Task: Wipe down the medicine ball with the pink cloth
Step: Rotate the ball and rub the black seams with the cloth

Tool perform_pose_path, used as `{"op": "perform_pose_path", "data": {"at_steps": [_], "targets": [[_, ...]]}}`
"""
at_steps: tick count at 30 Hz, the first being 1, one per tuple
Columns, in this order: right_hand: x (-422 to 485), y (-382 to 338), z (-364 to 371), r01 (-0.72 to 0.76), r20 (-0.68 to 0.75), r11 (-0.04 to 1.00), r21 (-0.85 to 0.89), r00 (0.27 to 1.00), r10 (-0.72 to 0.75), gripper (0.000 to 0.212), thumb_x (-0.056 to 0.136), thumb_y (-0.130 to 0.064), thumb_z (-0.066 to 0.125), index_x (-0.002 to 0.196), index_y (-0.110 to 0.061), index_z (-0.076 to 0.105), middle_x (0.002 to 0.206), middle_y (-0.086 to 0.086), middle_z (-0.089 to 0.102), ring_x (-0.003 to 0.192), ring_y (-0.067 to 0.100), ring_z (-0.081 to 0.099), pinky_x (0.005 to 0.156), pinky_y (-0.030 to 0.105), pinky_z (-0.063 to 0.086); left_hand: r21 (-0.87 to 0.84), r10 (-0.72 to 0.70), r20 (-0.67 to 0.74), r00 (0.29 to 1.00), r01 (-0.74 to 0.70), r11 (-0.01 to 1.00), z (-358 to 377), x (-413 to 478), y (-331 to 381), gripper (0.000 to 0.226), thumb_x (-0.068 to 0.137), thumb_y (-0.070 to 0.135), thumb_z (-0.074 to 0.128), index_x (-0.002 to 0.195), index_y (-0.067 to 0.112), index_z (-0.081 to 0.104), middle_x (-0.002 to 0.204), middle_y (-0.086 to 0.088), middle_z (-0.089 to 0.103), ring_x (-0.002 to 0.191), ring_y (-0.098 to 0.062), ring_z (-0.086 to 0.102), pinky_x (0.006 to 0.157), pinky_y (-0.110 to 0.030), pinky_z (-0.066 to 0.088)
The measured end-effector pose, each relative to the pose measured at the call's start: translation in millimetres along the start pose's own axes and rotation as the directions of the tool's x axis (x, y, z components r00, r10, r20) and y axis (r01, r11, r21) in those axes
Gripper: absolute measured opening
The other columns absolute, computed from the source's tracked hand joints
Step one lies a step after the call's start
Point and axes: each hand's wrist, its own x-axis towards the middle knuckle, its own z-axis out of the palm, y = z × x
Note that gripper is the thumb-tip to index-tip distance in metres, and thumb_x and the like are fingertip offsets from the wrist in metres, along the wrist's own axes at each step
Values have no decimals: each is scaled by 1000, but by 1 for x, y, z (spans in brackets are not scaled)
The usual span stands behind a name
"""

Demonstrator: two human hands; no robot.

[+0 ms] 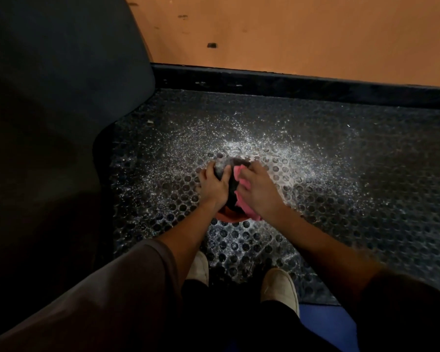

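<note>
Medicine ball (232, 189) sits on the perforated rubber floor mat (341, 189), just ahead of the person's two pale shoes (280, 288), so both arms can reach straight down to it. The left hand (214, 187) grips its left flank, fingers (210, 171) spread apart and curved over the surface. This probably keeps the ball from rolling while the other side is rubbed. The right hand (257, 190) presses the pink cloth (241, 205) against the ball's right side. Its fingers look closed down on the bunched fabric, and a fold trails out under the wrist.

Only a strip of the ball shows between the hands. It is dark, nearly black, on top, with a reddish-orange band along its near lower edge. A grey sheen at its far upper edge may be wetness, though that is hard to tell. Bright speckles, probably spray droplets, fan across the mat around it. By this, the wiping seems under way, with much of the surface hidden.
</note>
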Motion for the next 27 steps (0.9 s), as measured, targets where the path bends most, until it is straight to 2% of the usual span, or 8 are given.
{"op": "perform_pose_path", "data": {"at_steps": [3, 7, 11, 15, 17, 20, 22, 27], "targets": [[-5, 3, -5, -5, 13, 998, 55, 1000, 5, 14, 82, -3, 64, 96, -1, 64, 101, 2, 41, 85, 12, 41, 72, 5, 33, 35, 39, 7, 999, -39, 999, 0, -3, 0, 62, 97, 55, 38, 149, 25, 26, 155, -12, 19, 138, -43, 23, 109, -54, 28], [21, 11, -3, -34, -22, 999, 30, 999, 34, 13, 84, -3, 60, 96, 2, 63, 95, 6, 42, 82, 18, 44, 71, 30, 44, 40, 26, 11, 1000, -26, 999, 1, 0, 5, 62, 97, 56, 36, 149, 23, 27, 153, -13, 22, 137, -43, 26, 109, -53, 27], [9, 9, 0, -17, -3, 1000, 13, 1000, 17, 18, 80, -4, 64, 98, 0, 64, 99, 3, 41, 85, 15, 43, 70, 18, 35, 15, 10, 13, 1000, -11, 1000, -2, 4, 5, 61, 97, 56, 37, 148, 25, 28, 152, -13, 23, 135, -43, 27, 108, -52, 28], [11, 15, 3, -38, 39, 994, 104, 999, 34, 20, 82, -13, 62, 100, -23, 64, 101, 3, 44, 85, 18, 48, 74, 29, 43, 31, 57, 13, 998, -57, 998, -1, 0, 0, 60, 98, 53, 37, 149, 23, 26, 154, -13, 20, 137, -41, 26, 108, -49, 28], [30, 21, 2, -71, 68, 995, 71, 996, 66, 11, 85, -13, 60, 95, -14, 65, 97, 1, 46, 83, 15, 46, 76, 29, 45, 56, 69, 2, 998, -69, 996, 1, -1, -1, 60, 98, 53, 37, 148, 23, 26, 154, -13, 20, 137, -42, 24, 109, -50, 27], [28, 16, -2, -51, 82, 998, 43, 995, 47, 9, 83, -6, 63, 92, -5, 65, 93, 1, 42, 78, 13, 45, 66, 14, 38, 11, 47, -2, 999, -47, 999, -1, 2, -2, 60, 98, 53, 38, 149, 23, 26, 154, -13, 20, 137, -42, 26, 109, -51, 28], [7, 11, -6, 24, 110, 998, 53, 994, -30, 14, 83, -10, 62, 97, -6, 65, 99, 0, 42, 83, 11, 45, 70, 6, 34, -26, 50, -3, 999, -50, 998, -4, 5, -5, 60, 99, 52, 38, 149, 21, 27, 153, -16, 22, 136, -41, 30, 108, -49, 31], [13, 19, 1, 50, 109, 995, 88, 992, -60, 9, 84, -9, 62, 92, -6, 64, 96, 2, 45, 82, 12, 45, 72, 10, 36, -54, 108, -14, 994, -108, 993, -5, 2, -15, 62, 99, 51, 37, 151, 20, 25, 155, -15, 20, 138, -37, 31, 110, -49, 34]]}}
